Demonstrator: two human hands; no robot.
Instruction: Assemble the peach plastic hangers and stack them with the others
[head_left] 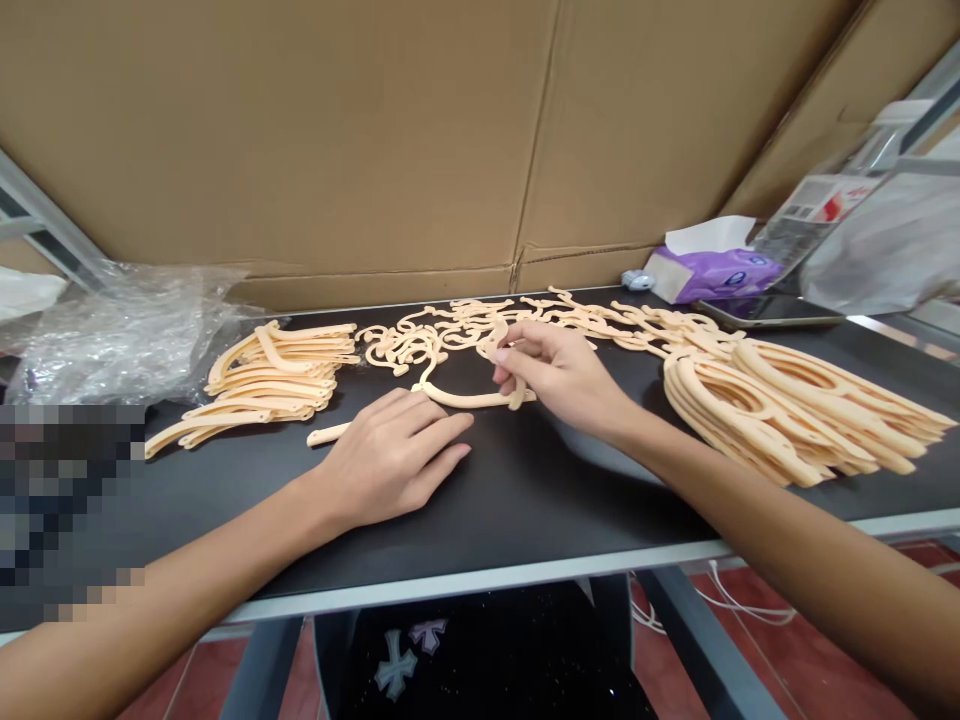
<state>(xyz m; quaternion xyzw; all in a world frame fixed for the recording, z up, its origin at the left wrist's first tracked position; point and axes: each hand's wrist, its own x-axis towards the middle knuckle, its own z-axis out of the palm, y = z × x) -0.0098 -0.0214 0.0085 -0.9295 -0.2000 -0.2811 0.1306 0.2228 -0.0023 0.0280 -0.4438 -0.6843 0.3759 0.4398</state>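
My left hand (397, 450) lies nearly flat on the black table, its fingers stretched out over a cream plastic hanger (472, 400) whose curved arms show on both sides. My palm hides the middle of that hanger. Just right of it, my right hand (544, 370) pinches a small curved cream hook (496, 340) between thumb and fingers, raised a little above the hanger's right arm. Behind my hands spreads a loose pile of similar cream hooks (405, 345). Stacked to the left are cream hanger arms (259, 390), and at the right lie layered hangers (780, 410).
Crumpled clear plastic wrap (127, 335) sits at the left end. Toward the back right are a purple tissue pack (712, 272), a dark phone (772, 310) and clear plastic bags (877, 235). A tall cardboard sheet (360, 140) stands along the back of the table (480, 520).
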